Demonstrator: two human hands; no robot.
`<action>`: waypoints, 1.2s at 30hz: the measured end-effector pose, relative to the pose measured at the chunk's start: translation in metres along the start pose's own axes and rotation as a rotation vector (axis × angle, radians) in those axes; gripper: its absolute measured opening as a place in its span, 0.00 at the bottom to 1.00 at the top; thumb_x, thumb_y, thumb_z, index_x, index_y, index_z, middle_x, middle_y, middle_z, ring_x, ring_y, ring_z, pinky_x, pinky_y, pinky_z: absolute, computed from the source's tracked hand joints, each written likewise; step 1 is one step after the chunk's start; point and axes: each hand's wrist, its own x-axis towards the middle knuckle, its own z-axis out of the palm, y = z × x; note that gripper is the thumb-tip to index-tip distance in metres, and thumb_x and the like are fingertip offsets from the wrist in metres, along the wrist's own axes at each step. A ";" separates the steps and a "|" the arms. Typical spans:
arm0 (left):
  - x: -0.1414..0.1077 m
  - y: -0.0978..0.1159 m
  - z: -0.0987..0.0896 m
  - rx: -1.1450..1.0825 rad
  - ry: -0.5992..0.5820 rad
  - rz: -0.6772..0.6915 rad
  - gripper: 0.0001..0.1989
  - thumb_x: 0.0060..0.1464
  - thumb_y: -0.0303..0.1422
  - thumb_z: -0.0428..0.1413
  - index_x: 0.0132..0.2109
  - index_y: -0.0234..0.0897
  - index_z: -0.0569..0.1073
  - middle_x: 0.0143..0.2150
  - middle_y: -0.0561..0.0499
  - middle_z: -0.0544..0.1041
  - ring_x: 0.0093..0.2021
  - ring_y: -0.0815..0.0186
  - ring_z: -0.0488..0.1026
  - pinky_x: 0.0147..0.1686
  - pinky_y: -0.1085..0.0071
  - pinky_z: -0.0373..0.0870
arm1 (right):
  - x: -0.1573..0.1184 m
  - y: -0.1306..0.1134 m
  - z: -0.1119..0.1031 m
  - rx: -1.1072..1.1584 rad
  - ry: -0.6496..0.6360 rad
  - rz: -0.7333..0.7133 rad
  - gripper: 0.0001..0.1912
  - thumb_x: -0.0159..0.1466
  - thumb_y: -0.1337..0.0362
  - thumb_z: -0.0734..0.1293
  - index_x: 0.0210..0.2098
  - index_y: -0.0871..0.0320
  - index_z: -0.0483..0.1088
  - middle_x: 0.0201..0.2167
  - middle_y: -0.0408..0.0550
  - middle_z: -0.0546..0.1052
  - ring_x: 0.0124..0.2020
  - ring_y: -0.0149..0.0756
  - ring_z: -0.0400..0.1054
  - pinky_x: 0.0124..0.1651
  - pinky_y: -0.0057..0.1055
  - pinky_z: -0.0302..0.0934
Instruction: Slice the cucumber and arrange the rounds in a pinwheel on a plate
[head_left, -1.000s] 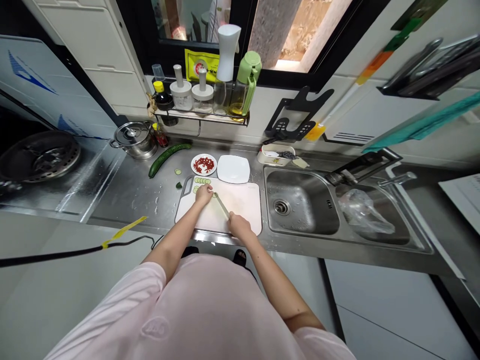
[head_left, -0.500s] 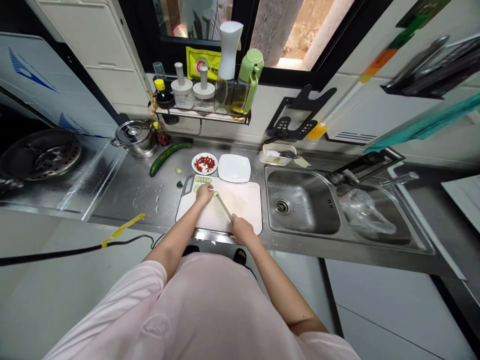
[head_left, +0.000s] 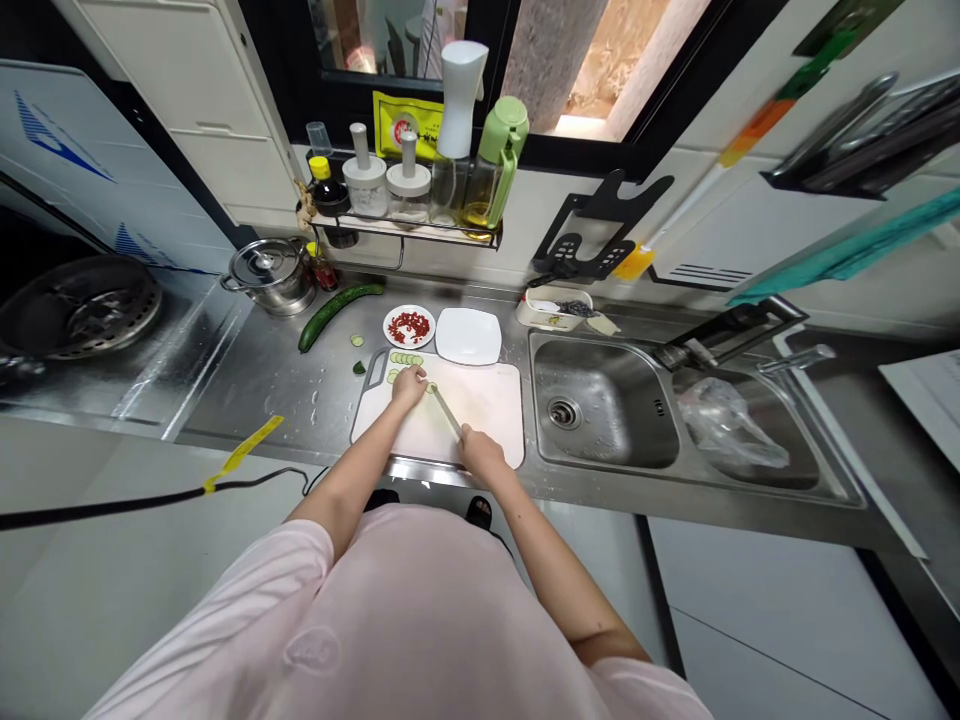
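Observation:
My right hand (head_left: 481, 452) is closed round the handle of a knife (head_left: 448, 411), its blade slanting up and left over the white cutting board (head_left: 487, 400). Fingers bent, my left hand (head_left: 409, 387) presses on the board's left part, by the blade's tip. What it holds is mostly covered; a pale green slice (head_left: 431, 388) shows at its fingertips. Several cucumber slices (head_left: 406, 358) lie in a row at the board's upper left. Behind the board are a plate of chopped red pieces (head_left: 409, 327) and a white plate (head_left: 469, 336).
A whole cucumber (head_left: 339, 312) and a lidded steel pot (head_left: 271, 277) are to the left. The sink (head_left: 607, 405) adjoins the board's right side. Bottles and jars stand on a wall shelf (head_left: 405, 232). A pan (head_left: 82, 305) sits far left.
The knife has shifted very slightly beside my left hand. Both hands keep nearly the same place and hold.

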 end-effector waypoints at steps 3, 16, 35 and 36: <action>0.000 0.001 0.000 0.007 -0.005 0.000 0.08 0.47 0.29 0.57 0.38 0.39 0.72 0.34 0.51 0.74 0.38 0.65 0.71 0.39 0.72 0.63 | 0.004 -0.004 -0.001 0.008 0.007 0.004 0.15 0.66 0.66 0.51 0.47 0.58 0.62 0.41 0.56 0.74 0.42 0.43 0.70 0.37 0.33 0.58; 0.000 -0.003 0.003 0.012 0.024 0.028 0.08 0.50 0.28 0.53 0.39 0.38 0.73 0.36 0.49 0.74 0.40 0.63 0.70 0.41 0.70 0.64 | -0.004 0.006 0.010 0.011 0.028 0.002 0.14 0.65 0.66 0.51 0.47 0.58 0.62 0.41 0.56 0.74 0.42 0.43 0.70 0.37 0.33 0.58; -0.027 -0.005 0.003 -0.004 0.019 0.202 0.13 0.51 0.31 0.54 0.46 0.36 0.72 0.43 0.46 0.67 0.35 0.67 0.69 0.45 0.70 0.66 | -0.010 0.029 0.025 0.104 0.227 0.142 0.18 0.69 0.55 0.47 0.48 0.57 0.61 0.38 0.54 0.75 0.40 0.41 0.69 0.38 0.31 0.54; -0.028 -0.005 0.003 -0.002 0.023 0.214 0.14 0.51 0.32 0.54 0.46 0.36 0.72 0.43 0.46 0.67 0.36 0.67 0.69 0.45 0.70 0.66 | -0.008 0.030 0.025 0.118 0.235 0.158 0.19 0.69 0.54 0.47 0.48 0.57 0.61 0.38 0.54 0.75 0.40 0.41 0.69 0.38 0.30 0.54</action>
